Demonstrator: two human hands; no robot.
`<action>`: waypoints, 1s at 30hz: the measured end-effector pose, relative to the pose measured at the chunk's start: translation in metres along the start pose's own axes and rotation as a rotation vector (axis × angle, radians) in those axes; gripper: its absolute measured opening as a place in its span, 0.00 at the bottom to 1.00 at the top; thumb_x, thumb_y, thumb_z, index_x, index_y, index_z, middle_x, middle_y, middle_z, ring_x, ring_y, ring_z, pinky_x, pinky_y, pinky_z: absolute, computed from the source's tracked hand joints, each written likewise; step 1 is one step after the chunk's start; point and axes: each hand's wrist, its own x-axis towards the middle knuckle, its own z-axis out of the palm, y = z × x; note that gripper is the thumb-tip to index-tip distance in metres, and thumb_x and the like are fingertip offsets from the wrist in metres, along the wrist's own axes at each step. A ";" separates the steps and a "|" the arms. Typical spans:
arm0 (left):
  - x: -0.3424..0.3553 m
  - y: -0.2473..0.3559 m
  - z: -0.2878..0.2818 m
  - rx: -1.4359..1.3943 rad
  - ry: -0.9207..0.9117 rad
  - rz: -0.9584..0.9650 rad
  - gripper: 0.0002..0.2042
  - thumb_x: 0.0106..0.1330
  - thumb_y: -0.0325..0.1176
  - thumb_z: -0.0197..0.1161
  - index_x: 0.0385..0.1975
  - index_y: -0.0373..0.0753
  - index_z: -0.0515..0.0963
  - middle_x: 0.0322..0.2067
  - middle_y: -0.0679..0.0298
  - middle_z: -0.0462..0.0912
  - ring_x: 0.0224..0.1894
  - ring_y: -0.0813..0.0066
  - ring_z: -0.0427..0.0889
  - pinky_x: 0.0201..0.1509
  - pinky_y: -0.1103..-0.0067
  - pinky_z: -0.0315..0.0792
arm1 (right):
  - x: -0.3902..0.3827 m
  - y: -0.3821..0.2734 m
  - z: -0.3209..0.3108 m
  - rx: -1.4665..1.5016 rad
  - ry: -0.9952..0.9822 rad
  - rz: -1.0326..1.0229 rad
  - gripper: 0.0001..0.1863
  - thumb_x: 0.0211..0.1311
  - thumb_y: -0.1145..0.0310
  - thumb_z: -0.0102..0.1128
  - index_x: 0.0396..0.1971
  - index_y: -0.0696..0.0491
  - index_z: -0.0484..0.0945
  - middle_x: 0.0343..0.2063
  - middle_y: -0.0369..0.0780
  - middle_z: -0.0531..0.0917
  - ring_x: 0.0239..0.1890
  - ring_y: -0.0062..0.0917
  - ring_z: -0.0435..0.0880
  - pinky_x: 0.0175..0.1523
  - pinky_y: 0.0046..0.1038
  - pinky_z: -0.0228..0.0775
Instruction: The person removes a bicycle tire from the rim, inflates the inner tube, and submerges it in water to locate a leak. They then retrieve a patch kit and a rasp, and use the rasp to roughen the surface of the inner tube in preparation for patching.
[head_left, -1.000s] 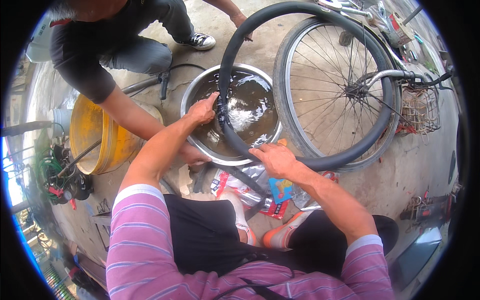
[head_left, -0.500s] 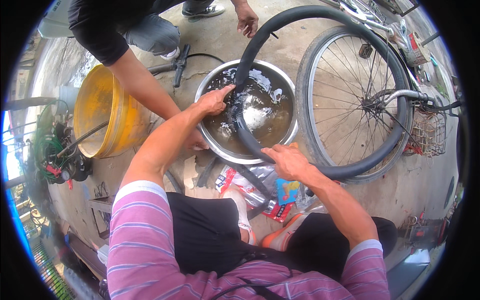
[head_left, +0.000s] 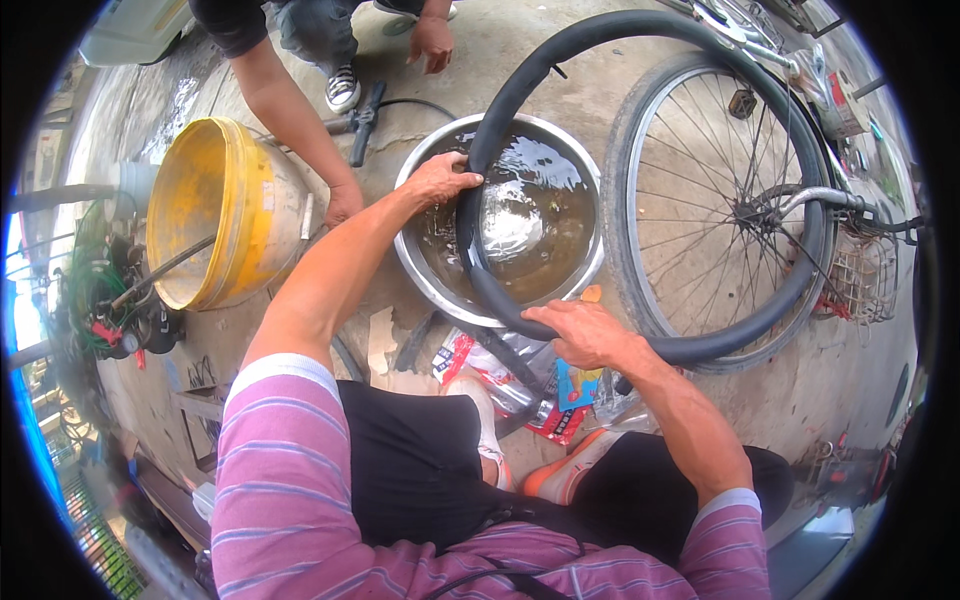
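A black bicycle inner tube (head_left: 502, 105), plump and ring-shaped, dips at its near-left side into a metal basin (head_left: 430, 290) of murky water. My left hand (head_left: 440, 182) grips the tube over the basin's left side, thumb along its surface. At the basin's near-right rim my right hand (head_left: 585, 332) is closed around the tube's lower part; its fingertips on the underside are hidden. A short valve stem (head_left: 558, 71) sticks out from the tube's upper stretch. The tube's right side lies over a spoked bicycle wheel (head_left: 640, 290) with its tyre.
Across from me a person's hand (head_left: 345, 203) hangs beside a yellow bucket (head_left: 235, 240); the other hand (head_left: 432, 45) is farther back. A pump handle (head_left: 367, 125) stands behind the basin. Plastic packaging (head_left: 555, 425) and cardboard (head_left: 381, 340) lie near my feet. A wire basket (head_left: 868, 280) is at right.
My left hand has gone from pointing at the tube to gripping it, and the tube sits higher in the water. The other person has drawn back, one hand leaving the basin's side.
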 end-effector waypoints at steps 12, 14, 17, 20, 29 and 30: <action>0.018 -0.025 0.032 0.356 0.064 -0.031 0.27 0.67 0.47 0.75 0.58 0.33 0.83 0.53 0.43 0.88 0.58 0.47 0.87 0.64 0.63 0.77 | 0.005 0.000 -0.010 0.084 -0.063 0.013 0.35 0.61 0.74 0.62 0.72 0.47 0.74 0.58 0.49 0.83 0.61 0.50 0.83 0.66 0.47 0.76; 0.021 -0.026 0.032 0.378 0.049 -0.034 0.27 0.66 0.47 0.75 0.59 0.34 0.82 0.55 0.43 0.88 0.60 0.46 0.86 0.65 0.61 0.78 | 0.006 0.000 -0.009 0.096 -0.061 0.028 0.35 0.62 0.74 0.62 0.72 0.47 0.74 0.59 0.49 0.83 0.62 0.50 0.83 0.67 0.47 0.76; 0.024 -0.033 0.032 0.380 0.055 -0.036 0.28 0.66 0.48 0.74 0.60 0.37 0.82 0.56 0.44 0.88 0.62 0.47 0.86 0.66 0.60 0.78 | 0.006 -0.003 -0.008 0.074 -0.049 0.053 0.35 0.62 0.75 0.62 0.72 0.46 0.74 0.58 0.49 0.83 0.62 0.49 0.83 0.67 0.47 0.76; 0.027 -0.036 0.031 0.439 0.082 -0.012 0.28 0.66 0.48 0.74 0.61 0.37 0.82 0.57 0.44 0.88 0.62 0.47 0.86 0.66 0.60 0.78 | 0.007 -0.008 -0.010 0.031 -0.042 0.085 0.36 0.62 0.75 0.62 0.73 0.44 0.73 0.59 0.48 0.83 0.62 0.48 0.83 0.67 0.47 0.76; 0.018 -0.015 0.003 0.106 -0.028 0.000 0.29 0.66 0.43 0.77 0.59 0.27 0.79 0.46 0.52 0.88 0.50 0.62 0.86 0.56 0.67 0.78 | -0.008 -0.011 0.001 -0.014 -0.068 0.086 0.40 0.61 0.69 0.70 0.76 0.44 0.69 0.59 0.47 0.81 0.61 0.47 0.84 0.66 0.47 0.77; 0.015 -0.018 -0.003 0.147 -0.031 0.045 0.31 0.67 0.42 0.76 0.63 0.28 0.76 0.47 0.53 0.87 0.47 0.66 0.86 0.51 0.70 0.80 | -0.010 -0.014 -0.001 -0.010 -0.103 0.086 0.40 0.62 0.68 0.69 0.76 0.44 0.67 0.59 0.47 0.81 0.60 0.48 0.84 0.66 0.47 0.77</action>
